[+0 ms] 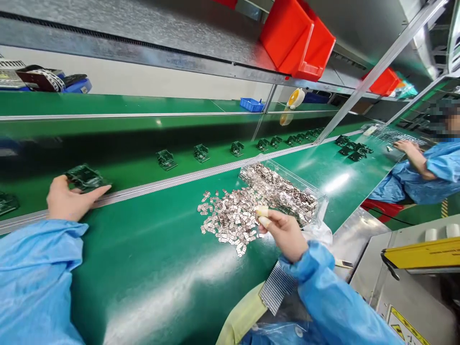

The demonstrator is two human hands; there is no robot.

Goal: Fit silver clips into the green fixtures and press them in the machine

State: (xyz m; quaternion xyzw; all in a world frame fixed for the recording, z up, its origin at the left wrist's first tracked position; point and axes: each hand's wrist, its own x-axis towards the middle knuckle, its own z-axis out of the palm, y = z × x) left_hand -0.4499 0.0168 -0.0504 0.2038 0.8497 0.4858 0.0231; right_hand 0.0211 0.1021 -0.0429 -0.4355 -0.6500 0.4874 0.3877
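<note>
At the left, my left hand (72, 199) has its thumb and fingers around the near side of a green circuit board (86, 177) over the green belt. My right hand (285, 232), with finger covers on thumb and forefinger, is pinched at the right edge of a heap of small metal parts (230, 215); anything between the fingertips is too small to name. Behind it, a clear tray (321, 211) holds many more such parts. Several circuit boards (166, 159) stand in a row along the belt (136, 177).
A metal shelf (161, 36) with a red bin (296, 40) hangs above. A blue tray (251, 104) and tape roll (295, 98) sit behind the belt. At right, a person in blue sleeves (443, 160) works near dark boards (354, 147).
</note>
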